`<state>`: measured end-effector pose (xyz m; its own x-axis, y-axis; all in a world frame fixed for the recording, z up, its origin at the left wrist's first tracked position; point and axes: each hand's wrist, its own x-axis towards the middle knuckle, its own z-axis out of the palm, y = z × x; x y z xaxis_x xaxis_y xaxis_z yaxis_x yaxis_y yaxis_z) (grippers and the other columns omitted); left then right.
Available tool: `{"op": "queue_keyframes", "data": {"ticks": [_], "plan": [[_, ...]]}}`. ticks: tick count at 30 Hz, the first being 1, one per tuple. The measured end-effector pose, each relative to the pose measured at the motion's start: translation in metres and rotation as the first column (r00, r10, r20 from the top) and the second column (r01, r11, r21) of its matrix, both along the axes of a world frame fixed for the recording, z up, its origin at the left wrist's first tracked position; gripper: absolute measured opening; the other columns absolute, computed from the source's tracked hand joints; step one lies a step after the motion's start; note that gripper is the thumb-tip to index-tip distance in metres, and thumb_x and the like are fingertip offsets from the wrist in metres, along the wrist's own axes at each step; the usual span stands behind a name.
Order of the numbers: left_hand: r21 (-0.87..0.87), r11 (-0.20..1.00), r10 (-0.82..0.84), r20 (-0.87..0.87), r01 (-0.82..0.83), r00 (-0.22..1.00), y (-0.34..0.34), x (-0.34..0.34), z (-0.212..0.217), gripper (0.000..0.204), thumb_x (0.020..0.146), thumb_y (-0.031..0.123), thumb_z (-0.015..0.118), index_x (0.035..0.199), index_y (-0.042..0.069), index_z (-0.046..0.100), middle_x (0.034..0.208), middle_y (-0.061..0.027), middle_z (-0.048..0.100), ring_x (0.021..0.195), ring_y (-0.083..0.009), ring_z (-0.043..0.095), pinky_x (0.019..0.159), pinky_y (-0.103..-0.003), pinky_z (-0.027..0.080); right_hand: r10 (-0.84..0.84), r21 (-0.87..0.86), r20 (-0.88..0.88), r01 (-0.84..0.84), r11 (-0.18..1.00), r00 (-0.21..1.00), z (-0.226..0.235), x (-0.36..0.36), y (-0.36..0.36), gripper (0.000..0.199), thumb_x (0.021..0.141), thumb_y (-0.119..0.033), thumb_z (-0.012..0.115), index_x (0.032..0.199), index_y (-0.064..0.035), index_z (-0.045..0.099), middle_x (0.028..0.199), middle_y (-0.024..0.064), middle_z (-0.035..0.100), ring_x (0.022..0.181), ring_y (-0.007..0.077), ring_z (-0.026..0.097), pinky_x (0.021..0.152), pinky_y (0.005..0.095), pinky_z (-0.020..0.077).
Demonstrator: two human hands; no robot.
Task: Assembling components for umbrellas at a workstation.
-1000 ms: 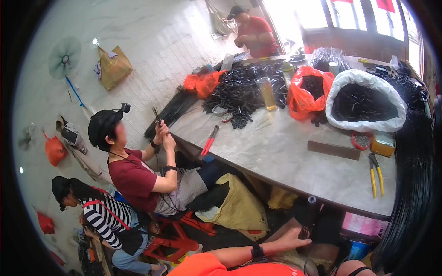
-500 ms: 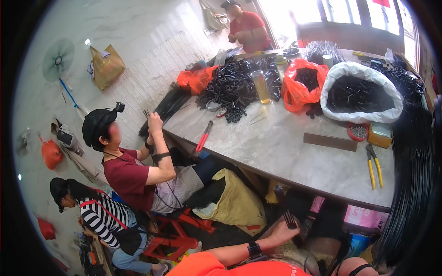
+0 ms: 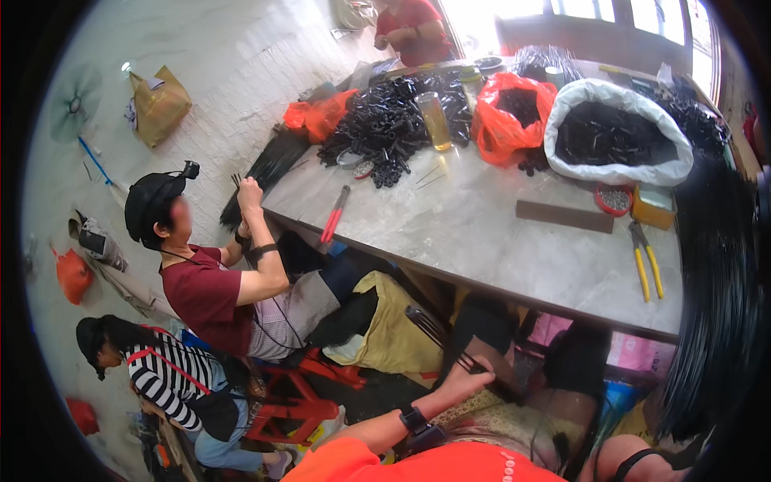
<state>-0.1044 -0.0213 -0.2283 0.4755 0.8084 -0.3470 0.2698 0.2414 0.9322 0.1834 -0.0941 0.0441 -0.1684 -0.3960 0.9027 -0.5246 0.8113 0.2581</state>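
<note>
My left hand, a dark device strapped at its wrist, is closed around several thin black rods. They slant up and to the left from the fingers, in front of the table's near edge. At the lower right edge, part of my right arm or hand shows with a black band; its fingers cannot be made out. Beyond my left hand is the grey table, bearing yellow-handled pliers, a dark flat bar and a red dish of small metal pieces.
A white sack and a red bag hold black parts. A glass of yellowish liquid stands by a black parts heap. Long black rods hang at right. A seated co-worker is left, beside a red stool.
My left hand has moved left and up a little, and the rods in it now tilt up to the left. The whole view has shifted, so the table sits slightly higher and further left.
</note>
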Motion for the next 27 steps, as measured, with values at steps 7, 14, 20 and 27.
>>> {"op": "queue_keyframes", "data": {"ticks": [7,14,20,27], "plan": [[0.088,0.995,-0.05,0.046,0.046,0.998,0.04,-0.018,0.077,0.012,0.087,0.014,0.07,0.096,0.006,0.067,0.085,0.0005,0.064,0.078,-0.008,0.059,0.07,-0.025,0.048,0.028,-0.194,0.108,-0.007,0.981,0.994,-0.004,0.003,-0.013,0.021,0.098,-0.03,0.06,0.105,-0.0119,0.067,0.092,0.0073,0.071,0.072,0.0187,0.061,0.066,0.0377,0.0466],[-0.127,0.981,0.179,0.32,-0.145,0.93,0.053,-0.078,0.133,0.017,0.086,0.004,0.065,0.102,0.001,0.062,0.113,-0.02,0.068,0.094,-0.0202,0.069,0.085,-0.033,0.058,0.104,-0.596,0.189,0.03,0.803,0.976,0.026,-0.001,-0.076,0.012,0.091,-0.019,0.066,0.09,-0.008,0.069,0.08,0.0074,0.071,0.06,0.0156,0.06,0.056,0.0323,0.0415],[-0.317,0.942,0.269,0.519,-0.109,0.811,0.067,-0.072,0.117,0.02,0.085,0.004,0.061,0.104,0.001,0.057,0.116,-0.0268,0.063,0.099,-0.0327,0.069,0.09,-0.046,0.059,0.097,-0.865,0.5,0.493,0.092,0.86,-0.053,0.021,-0.046,0.021,0.09,-0.017,0.07,0.099,0.0017,0.072,0.078,0.008,0.067,0.063,0.0152,0.062,0.058,0.0298,0.0474],[-0.471,0.882,0.324,0.651,0.03,0.686,0.052,-0.027,0.089,0.025,0.085,0.007,0.061,0.108,0.001,0.057,0.119,-0.024,0.063,0.104,-0.0329,0.067,0.09,-0.045,0.059,0.085,-0.562,0.567,0.46,-0.688,0.819,-0.131,-0.009,-0.067,0.025,0.099,-0.022,0.061,0.106,0.0007,0.069,0.076,-0.0001,0.064,0.067,0.0045,0.055,0.059,0.0226,0.0462]]}}
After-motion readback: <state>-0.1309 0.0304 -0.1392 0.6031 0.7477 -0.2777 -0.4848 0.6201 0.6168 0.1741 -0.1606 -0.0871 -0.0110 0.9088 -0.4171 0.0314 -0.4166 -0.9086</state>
